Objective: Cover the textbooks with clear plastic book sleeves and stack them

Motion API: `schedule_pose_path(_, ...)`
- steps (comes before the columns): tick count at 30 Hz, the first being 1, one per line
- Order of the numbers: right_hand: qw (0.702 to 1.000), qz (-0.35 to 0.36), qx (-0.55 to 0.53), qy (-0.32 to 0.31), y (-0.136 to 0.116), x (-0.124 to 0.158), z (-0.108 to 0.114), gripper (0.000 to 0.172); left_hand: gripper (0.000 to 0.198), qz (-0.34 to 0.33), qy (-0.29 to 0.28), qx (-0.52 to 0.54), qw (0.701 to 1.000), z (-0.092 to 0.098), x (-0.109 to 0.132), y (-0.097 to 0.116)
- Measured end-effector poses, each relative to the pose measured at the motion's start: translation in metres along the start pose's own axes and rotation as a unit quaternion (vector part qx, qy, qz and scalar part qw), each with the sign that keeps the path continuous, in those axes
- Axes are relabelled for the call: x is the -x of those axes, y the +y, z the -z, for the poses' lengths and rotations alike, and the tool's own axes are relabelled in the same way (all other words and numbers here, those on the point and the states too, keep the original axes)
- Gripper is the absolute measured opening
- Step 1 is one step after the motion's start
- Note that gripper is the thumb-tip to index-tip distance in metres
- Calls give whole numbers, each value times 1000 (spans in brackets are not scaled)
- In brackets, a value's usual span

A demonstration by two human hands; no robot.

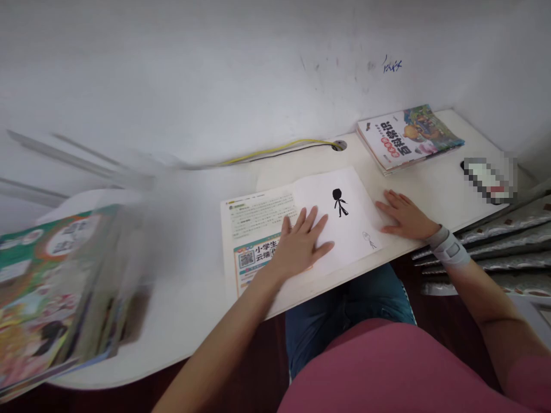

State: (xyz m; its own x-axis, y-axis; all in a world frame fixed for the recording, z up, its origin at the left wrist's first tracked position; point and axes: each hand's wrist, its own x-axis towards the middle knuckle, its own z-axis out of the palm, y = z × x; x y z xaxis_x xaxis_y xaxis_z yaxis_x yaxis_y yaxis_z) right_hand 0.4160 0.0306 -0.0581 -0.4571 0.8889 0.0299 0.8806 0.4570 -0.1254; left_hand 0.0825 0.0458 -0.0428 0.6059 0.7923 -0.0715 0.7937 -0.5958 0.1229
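An open book lies on the white desk in front of me, with printed text and a QR code on its left page. Its right page is white and bears a black stick figure and a fainter outlined figure. My left hand rests flat across the middle of the book, fingers spread, covering part of the print. Beside the book's right edge, my right hand lies on the desk with its fingers stretched out. A grey band circles the right wrist. Neither hand holds anything.
A stack of books sits at the back right, near a pixelated phone-like object. Another stack stands at the left, partly blurred. Yellow and black cables run along the wall into a desk hole. Silvery folded material is at the right.
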Motion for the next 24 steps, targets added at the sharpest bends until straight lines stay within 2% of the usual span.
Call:
schedule_pose_path(6, 1000, 0, 0, 2, 1, 0, -1, 76, 67, 11, 12, 5, 1000, -1, -14, 3)
schedule_pose_path(15, 1000, -4, 15, -1, -3, 0, 1, 76, 67, 31, -16, -11, 999, 1, -16, 10)
schedule_pose_path(19, 1000, -8, 21, 5, -4, 0, 1, 76, 67, 56, -12, -20, 998, 0, -22, 15)
schedule_pose_path(24, 1000, -2, 22, 6, -2, 0, 0, 76, 66, 40, 7, -24, 999, -3, -19, 23)
